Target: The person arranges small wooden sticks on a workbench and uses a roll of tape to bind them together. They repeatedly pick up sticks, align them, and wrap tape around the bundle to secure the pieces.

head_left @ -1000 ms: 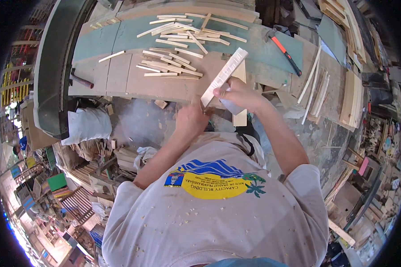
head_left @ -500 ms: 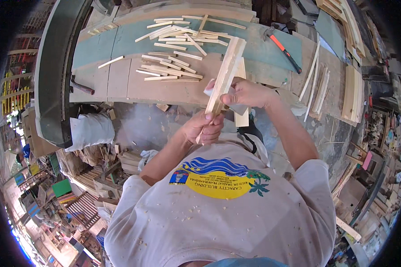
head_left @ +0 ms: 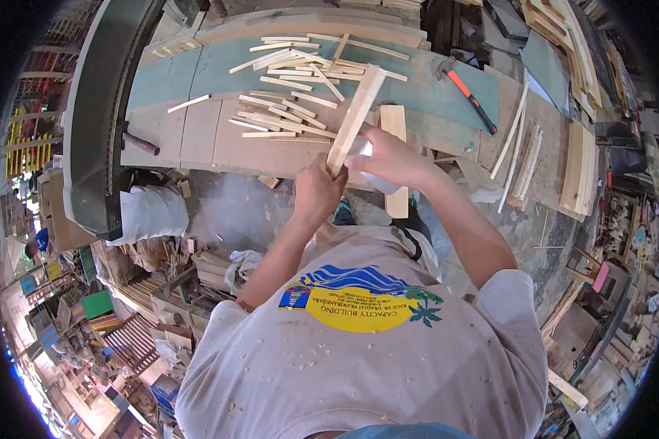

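My left hand (head_left: 319,192) is closed round the lower end of a pale wooden strip (head_left: 359,113), which slants up and away over the bench's near edge. Closed beside the strip, my right hand (head_left: 394,159) grips a folded whitish sheet, apparently sandpaper (head_left: 378,183), against the strip's side. The fingers hide part of the sheet. A flat pale board (head_left: 393,121) lies just past my right hand and juts over the bench edge. Beyond the strip, many thin wooden sticks (head_left: 285,121) lie in a loose heap.
A hammer (head_left: 465,91) with an orange and black handle lies at the right of the workbench (head_left: 198,135). Long thin slats (head_left: 527,161) and boards stand farther right. At left rises a large dark green machine frame (head_left: 91,139), with a white sack (head_left: 154,214) beside it.
The strip has moved slightly away from my body and turned. My left hand has gone forward with it, its back now showing. The right hand still holds the sheet to the strip.
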